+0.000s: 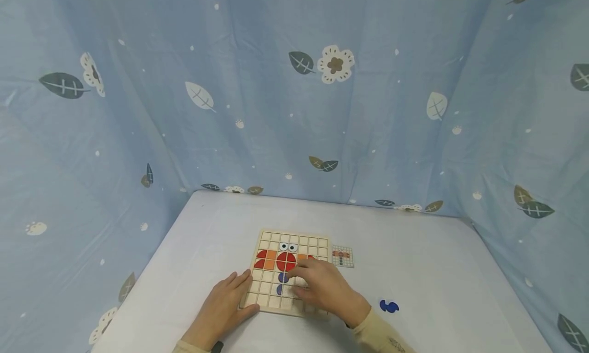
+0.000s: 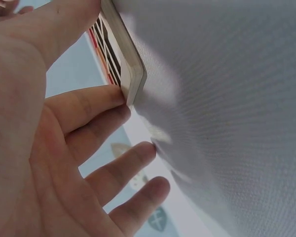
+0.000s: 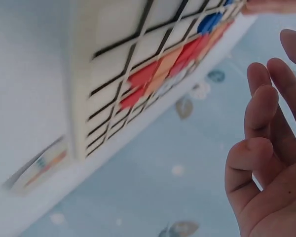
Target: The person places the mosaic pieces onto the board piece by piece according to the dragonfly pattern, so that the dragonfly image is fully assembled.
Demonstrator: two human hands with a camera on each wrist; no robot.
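Observation:
A square wooden grid board [image 1: 265, 298] lies on the table with a figure of flat pieces in its cells. Two eye pieces [image 1: 288, 247] top it, over a red disc [image 1: 286, 262] with orange and red pieces at the sides. Below are dark blue pieces [image 1: 279, 290]. My left hand [image 1: 224, 303] touches the board's left edge and near corner, fingers fairly straight. Over the board's right half, my right hand [image 1: 322, 286] has its fingertips at the upper blue pieces, finger and thumb apart. Its fingers are loosely bent in the right wrist view, with nothing visible between them.
A small pattern card [image 1: 342, 256] lies by the board's right side, printed with a similar figure on a grid. Loose blue pieces [image 1: 389, 306] rest on the white table [image 1: 423, 261] to the right. Blue patterned cloth [image 1: 267, 138] hangs around the table.

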